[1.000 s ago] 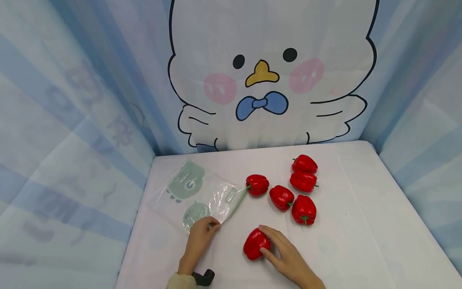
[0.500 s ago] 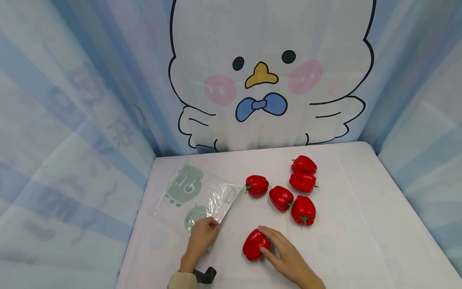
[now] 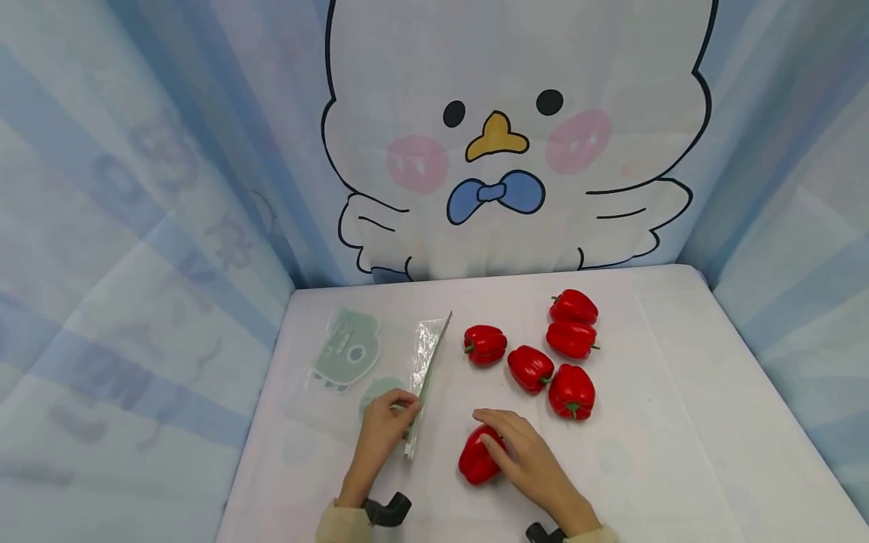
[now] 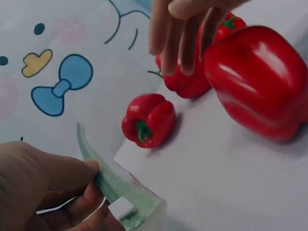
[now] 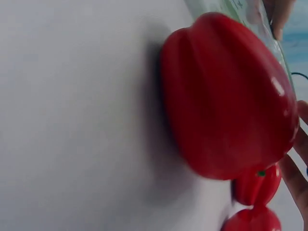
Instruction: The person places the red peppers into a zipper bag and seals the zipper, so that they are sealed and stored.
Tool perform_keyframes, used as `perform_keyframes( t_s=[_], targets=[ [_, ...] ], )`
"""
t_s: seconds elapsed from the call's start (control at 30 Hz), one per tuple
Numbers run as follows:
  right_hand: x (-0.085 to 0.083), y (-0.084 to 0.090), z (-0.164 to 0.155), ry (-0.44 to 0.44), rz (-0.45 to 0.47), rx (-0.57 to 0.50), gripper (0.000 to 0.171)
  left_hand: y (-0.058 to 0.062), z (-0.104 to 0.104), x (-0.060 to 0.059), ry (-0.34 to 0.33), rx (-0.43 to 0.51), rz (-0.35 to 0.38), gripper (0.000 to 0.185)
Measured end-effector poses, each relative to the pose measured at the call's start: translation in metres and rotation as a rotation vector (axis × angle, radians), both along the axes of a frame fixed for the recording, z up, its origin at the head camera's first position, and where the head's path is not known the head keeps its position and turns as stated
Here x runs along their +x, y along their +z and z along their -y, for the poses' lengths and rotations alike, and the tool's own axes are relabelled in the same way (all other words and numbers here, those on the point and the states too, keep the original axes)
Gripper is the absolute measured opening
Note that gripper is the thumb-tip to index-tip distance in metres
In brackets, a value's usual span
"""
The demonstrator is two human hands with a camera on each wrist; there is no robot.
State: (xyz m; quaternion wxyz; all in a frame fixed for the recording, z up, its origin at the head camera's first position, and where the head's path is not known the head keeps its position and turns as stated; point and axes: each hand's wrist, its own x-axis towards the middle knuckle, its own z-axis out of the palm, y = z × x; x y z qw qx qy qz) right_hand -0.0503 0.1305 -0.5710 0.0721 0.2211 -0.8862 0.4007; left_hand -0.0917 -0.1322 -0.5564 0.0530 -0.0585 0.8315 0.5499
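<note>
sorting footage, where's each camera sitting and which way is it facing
Head: worn on head, facing forward, down at the table; left hand, right hand, sleeves show.
Left wrist: on that wrist, facing the left hand pinching the bag, peppers and backdrop beyond; right hand at top.
Right wrist: on that wrist, facing one pepper closely; right hand at right, left hand at top.
Shared: both wrist views show that pepper and bag.

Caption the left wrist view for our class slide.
Left hand pinching a green-edged plastic slider bag, right hand close to red bell peppers.
</note>
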Motion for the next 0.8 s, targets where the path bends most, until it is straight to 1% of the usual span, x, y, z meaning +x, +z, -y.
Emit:
perform_keyframes(
  t_s=[0.1, 0.17, 0.3, 0.4, 0.47, 0.6, 0.7, 0.8],
  targets=[
    [-0.005, 0.008, 0.009, 0.029, 0.05, -0.059, 0.039, 0.009, -0.004, -0.003, 0.016, 0.132, 0.043, 0.019],
    [-0.009, 0.012, 0.016, 0.053, 0.103, -0.119, 0.038, 0.015, -0.009, -0.005, 0.032, 0.186, 0.06, 0.02],
    [-0.014, 0.017, 0.029, 0.094, 0.251, -0.215, 0.04, 0.02, -0.019, -0.01, 0.042, 0.223, 0.063, 0.021],
    [-0.017, 0.017, 0.037, 0.107, 0.337, -0.26, 0.045, 0.022, -0.027, -0.013, 0.026, 0.224, 0.054, 0.022],
    [-0.018, 0.016, 0.042, 0.099, 0.355, -0.277, 0.047, 0.023, -0.032, -0.013, 0.013, 0.23, 0.047, 0.023],
    [-0.019, 0.017, 0.047, 0.027, 0.381, -0.315, 0.045, 0.027, -0.038, -0.014, -0.008, 0.267, 0.038, 0.026],
    [-0.02, 0.017, 0.047, -0.009, 0.386, -0.354, 0.044, 0.028, -0.041, -0.014, -0.014, 0.292, 0.038, 0.027],
    [-0.021, 0.017, 0.046, -0.008, 0.394, -0.388, 0.045, 0.029, -0.043, -0.014, -0.021, 0.313, 0.038, 0.027]
  ],
)
